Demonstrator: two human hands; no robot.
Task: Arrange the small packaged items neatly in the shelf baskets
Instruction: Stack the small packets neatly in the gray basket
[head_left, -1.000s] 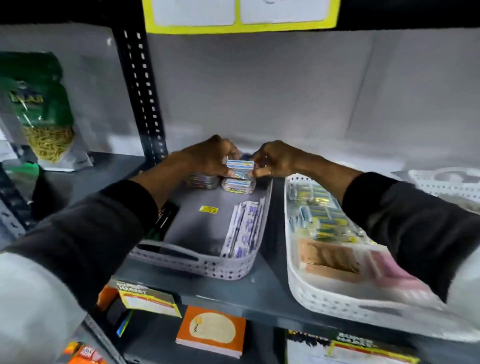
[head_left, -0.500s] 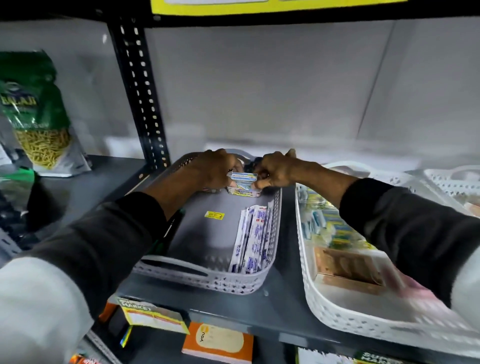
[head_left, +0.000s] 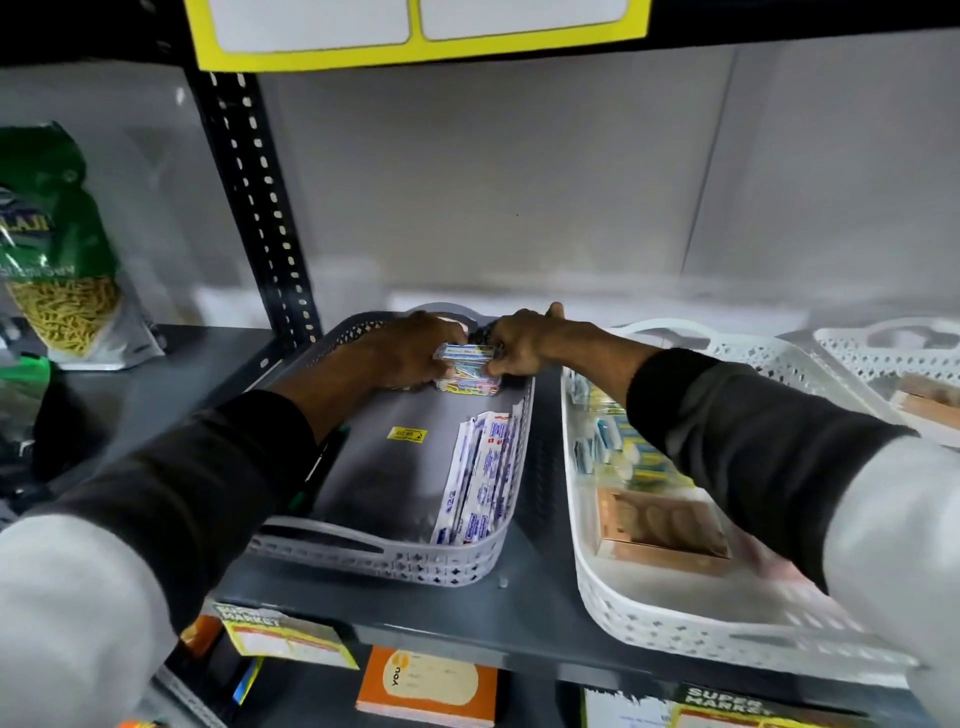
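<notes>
A grey perforated basket (head_left: 395, 558) sits on the dark shelf. At its far end lies a small stack of clear packets (head_left: 467, 382) with coloured contents and a blue-labelled packet on top. My left hand (head_left: 410, 351) grips the stack from the left and my right hand (head_left: 519, 345) from the right, both closed around it. Long white and blue sachets (head_left: 480, 478) stand on edge along the basket's right wall. A yellow sticker (head_left: 407, 434) lies on the basket floor.
A white basket (head_left: 670, 631) to the right holds blue-yellow packets (head_left: 608, 452) and a brown box (head_left: 660, 530). Another white basket (head_left: 893, 345) stands far right. A green snack bag (head_left: 52, 249) leans at left beside the black upright post (head_left: 254, 208). An orange notebook (head_left: 428, 686) lies on the shelf below.
Both hands have stayed clamped on the packet stack at the basket's far end. The view has tilted, so the baskets sit lower in frame.
</notes>
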